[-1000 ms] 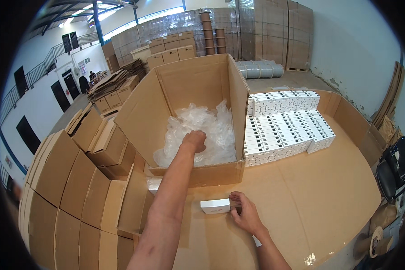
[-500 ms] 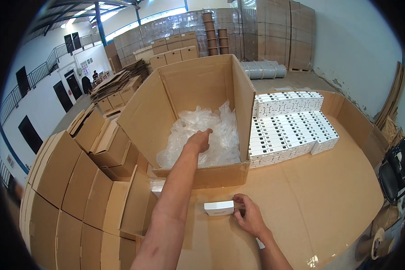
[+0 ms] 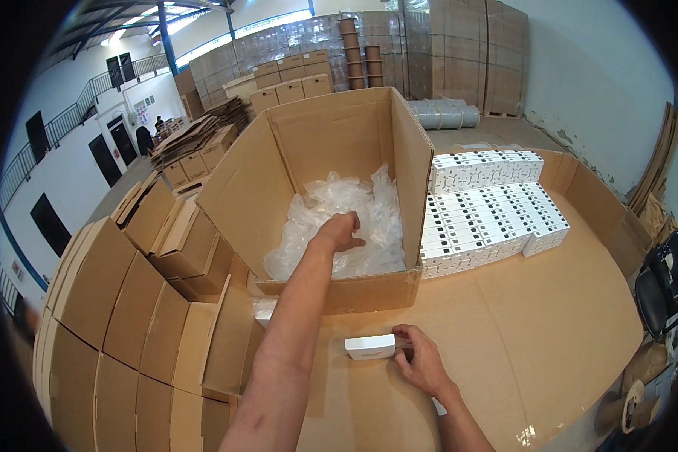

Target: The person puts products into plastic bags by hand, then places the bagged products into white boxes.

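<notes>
- Head view: the left hand (image 3: 341,230) reaches into the big open cardboard box (image 3: 339,294), fingers curled shut on the clear plastic bags (image 3: 331,203) heaped inside it.
- The right hand (image 3: 422,360) rests in front of that box, fingertips pinching 1 end of a small white box (image 3: 370,346) lying flat on the cardboard-covered table (image 3: 520,331).
- Right of the big box, rows of white boxes (image 3: 490,215) lie stacked.

Your left hand (image 3: 340,232) sinks into crinkled, glossy clear plastic bags (image 3: 331,226) inside a matt brown cardboard box (image 3: 331,147); your right hand (image 3: 422,361) touches a smooth white carton (image 3: 370,346) on the cardboard-covered table (image 3: 535,331).
</notes>
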### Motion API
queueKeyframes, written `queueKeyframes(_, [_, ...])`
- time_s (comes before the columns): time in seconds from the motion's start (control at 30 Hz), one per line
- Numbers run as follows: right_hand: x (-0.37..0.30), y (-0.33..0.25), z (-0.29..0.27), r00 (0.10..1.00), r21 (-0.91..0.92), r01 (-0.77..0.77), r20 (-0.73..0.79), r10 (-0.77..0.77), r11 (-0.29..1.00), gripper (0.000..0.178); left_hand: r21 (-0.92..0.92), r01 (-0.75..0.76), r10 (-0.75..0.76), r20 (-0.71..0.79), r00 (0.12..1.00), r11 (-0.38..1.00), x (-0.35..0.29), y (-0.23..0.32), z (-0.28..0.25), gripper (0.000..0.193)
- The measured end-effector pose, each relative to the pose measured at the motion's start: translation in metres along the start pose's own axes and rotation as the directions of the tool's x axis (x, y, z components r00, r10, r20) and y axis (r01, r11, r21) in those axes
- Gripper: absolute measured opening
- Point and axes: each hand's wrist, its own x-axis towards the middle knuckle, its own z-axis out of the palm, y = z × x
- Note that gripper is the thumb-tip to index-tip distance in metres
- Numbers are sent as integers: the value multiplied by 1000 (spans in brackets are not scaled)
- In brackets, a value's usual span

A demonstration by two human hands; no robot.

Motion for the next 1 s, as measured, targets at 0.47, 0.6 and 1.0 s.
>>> queueKeyframes(0.47, [0, -1, 0, 1000, 9, 23, -15, -23, 1000, 41, -104, -1, -12, -125, 992, 995, -6, 18, -8, 56])
queueKeyframes(0.6, [1, -5, 3, 999, 19, 46, -3, -46, 999, 39, 54, -20, 27, -122, 992, 998, 1, -7, 0, 29])
queueKeyframes(1.0, [2, -2, -3, 997, 9, 82, 2, -82, 997, 38, -80, -227, 136, -595, 792, 971, -3, 11, -19, 11])
